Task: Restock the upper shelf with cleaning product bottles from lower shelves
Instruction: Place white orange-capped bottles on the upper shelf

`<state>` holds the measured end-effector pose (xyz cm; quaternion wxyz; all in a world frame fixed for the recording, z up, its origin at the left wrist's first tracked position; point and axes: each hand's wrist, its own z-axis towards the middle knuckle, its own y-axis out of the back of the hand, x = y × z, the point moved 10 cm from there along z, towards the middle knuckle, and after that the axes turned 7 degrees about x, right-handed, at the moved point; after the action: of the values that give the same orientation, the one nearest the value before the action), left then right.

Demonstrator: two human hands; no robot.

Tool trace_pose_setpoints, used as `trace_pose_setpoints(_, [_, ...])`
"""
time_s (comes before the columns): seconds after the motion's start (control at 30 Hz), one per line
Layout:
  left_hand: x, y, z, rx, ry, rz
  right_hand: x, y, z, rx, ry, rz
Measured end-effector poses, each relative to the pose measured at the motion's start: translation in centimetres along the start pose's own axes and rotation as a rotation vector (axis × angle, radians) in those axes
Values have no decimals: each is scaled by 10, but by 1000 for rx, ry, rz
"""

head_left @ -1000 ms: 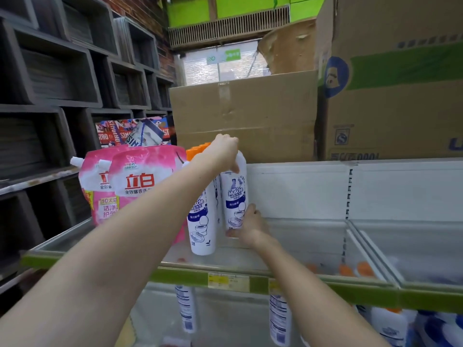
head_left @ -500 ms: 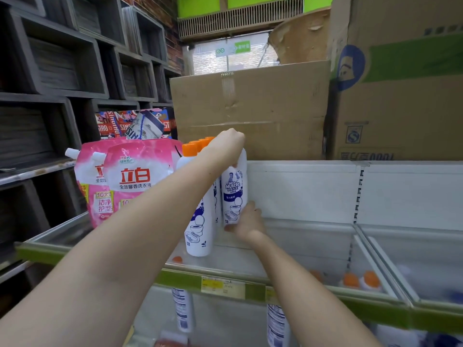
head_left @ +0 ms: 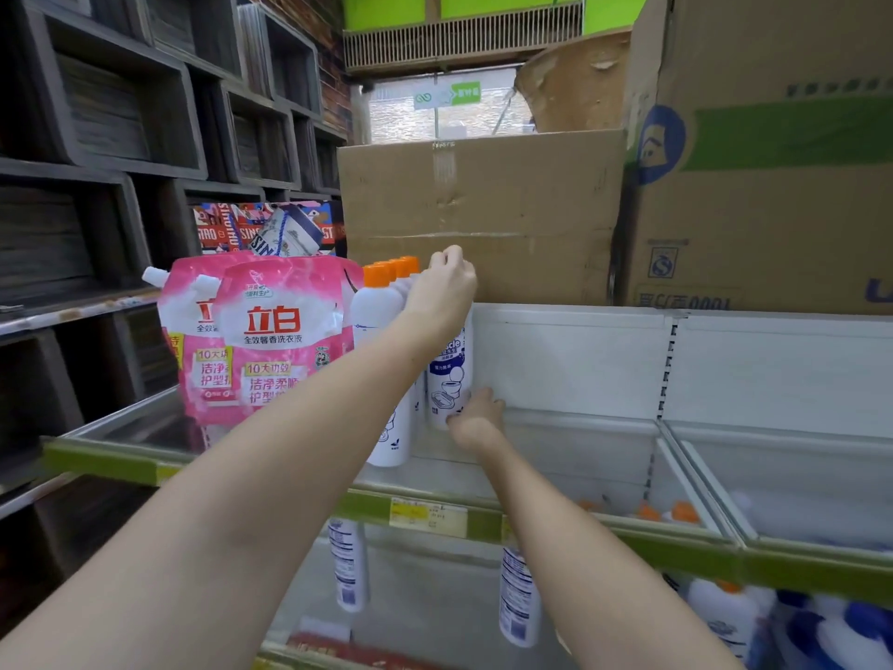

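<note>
Shop shelving surrounds us: dark wooden cubbies (head_left: 121, 113) stand far off to the left of our arms, and above our hands two big cardboard boxes (head_left: 483, 210) sit on top of the white back panel (head_left: 570, 360). We reach onto the upper shelf (head_left: 604, 476), whose green front rail (head_left: 628, 544) crosses under both forearms. Our left hand (head_left: 442, 295) is curled over the top of a white cleaning bottle (head_left: 449, 374), hiding its cap, while our right hand (head_left: 476, 418) has its fingers wrapped around the bottom of the same bottle from the right. The bottle stands upright between the two hands, at the right end of a row of white bottles with orange caps (head_left: 386, 369). That row is touching the left side of our left wrist. Further left of the left hand stand two pink detergent pouches (head_left: 270, 340), just beside the row. To the right of the right hand the shelf bay shows bare white metal, past a clear divider (head_left: 696, 481). Below our forearms, on the lower shelf, more bottles (head_left: 519, 597) hang into view, and at the lower right of the right arm sit blue-capped bottles (head_left: 821, 631), blurred
</note>
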<state>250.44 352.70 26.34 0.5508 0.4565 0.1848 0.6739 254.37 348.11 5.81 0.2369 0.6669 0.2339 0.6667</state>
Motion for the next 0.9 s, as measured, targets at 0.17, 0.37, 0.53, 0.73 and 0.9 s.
trace_pose_setpoints(0.17, [-10, -3, -31, -7, -155, -119, -3, 7, -27, -91, 36, 127])
trace_pose_setpoints(0.37, [-19, -25, -81, 118, -280, -219, -4, 22, -80, -209, -1, 135])
trace_pose_setpoints(0.53, [-18, -42, -132, 189, -324, -322, -9, 38, -137, -412, 11, 187])
trace_pose_setpoints(0.73, [-34, -64, -194, 303, -389, -412, -36, 17, -208, -491, -38, 243])
trace_pose_setpoints(0.9, [-48, -99, -247, 441, -400, -528, -85, -23, -241, -380, -196, 124])
